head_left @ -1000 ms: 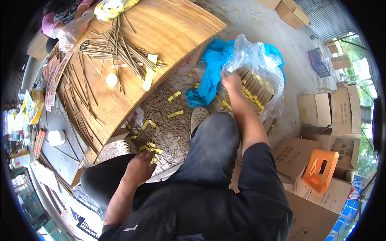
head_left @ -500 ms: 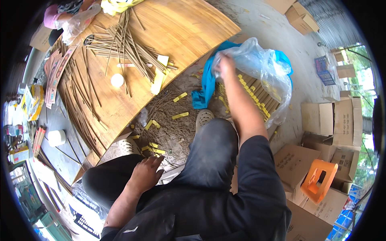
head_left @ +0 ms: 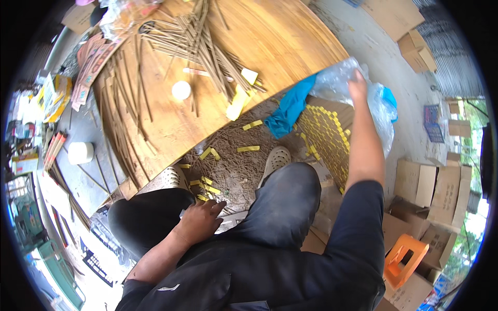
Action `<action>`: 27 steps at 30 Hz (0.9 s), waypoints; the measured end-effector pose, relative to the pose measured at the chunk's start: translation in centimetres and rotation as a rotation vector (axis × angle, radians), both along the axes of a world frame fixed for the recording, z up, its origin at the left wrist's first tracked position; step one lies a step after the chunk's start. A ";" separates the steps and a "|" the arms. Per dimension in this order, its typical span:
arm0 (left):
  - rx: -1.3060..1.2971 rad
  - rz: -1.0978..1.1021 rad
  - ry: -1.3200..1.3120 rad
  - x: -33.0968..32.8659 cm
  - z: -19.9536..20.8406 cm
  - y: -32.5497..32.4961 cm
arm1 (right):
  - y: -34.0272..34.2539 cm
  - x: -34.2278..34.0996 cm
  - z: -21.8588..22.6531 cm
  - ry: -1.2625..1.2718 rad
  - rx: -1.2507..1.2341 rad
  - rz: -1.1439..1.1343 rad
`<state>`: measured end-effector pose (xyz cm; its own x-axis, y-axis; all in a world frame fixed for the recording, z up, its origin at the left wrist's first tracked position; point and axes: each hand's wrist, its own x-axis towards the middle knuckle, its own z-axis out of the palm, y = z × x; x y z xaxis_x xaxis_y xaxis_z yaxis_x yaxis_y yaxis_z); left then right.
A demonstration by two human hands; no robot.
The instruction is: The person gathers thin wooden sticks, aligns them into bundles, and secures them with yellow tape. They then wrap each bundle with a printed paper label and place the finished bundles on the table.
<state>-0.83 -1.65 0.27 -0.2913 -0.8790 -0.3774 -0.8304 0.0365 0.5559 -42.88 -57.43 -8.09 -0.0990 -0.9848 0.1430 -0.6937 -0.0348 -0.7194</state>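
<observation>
My right hand, at the far end of an outstretched arm, is closed on a clear plastic bag. The bag bunches around the far and right sides of a stack of bundled brown sticks, whose ends show yellow bands. A blue cloth or plastic sheet hangs on the stack's left side, and more blue shows behind the bag. My left hand rests by my left thigh, its fingers loosely stretched with nothing seen in them. The undersides of its fingers are hidden.
A wooden table to the left holds loose brown sticks, yellow paper strips and a white round object. Stick scraps and yellow strips litter the floor. Cardboard boxes and an orange plastic stool stand right.
My right hand has pulled the plastic bag away to the right and farther off, baring more of the banded ends. The view has shifted; my left hand stays near my lap.
</observation>
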 end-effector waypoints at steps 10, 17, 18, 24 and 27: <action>-0.049 -0.042 -0.063 -0.7 -0.1 1.1 | 15.0 6.1 -1.4 0.196 -0.199 -0.010; -0.261 0.024 0.068 -0.7 0.7 2.5 | 26.0 27.3 15.9 0.275 -0.548 0.915; -0.321 0.054 0.117 -0.4 1.3 1.9 | 27.1 28.6 16.2 0.395 -0.555 0.981; -0.792 0.332 0.098 4.9 5.0 0.0 | 25.8 30.9 11.3 0.798 -0.546 0.986; -0.678 0.324 -0.269 8.3 7.8 -1.7 | 23.3 29.7 12.0 0.843 -0.562 0.920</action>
<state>7.45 -3.33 8.07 0.0435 -0.9675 0.2491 -0.9600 0.0286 0.2785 -13.20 -34.11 3.93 0.8693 -0.4365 0.2320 -0.4781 -0.8617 0.1700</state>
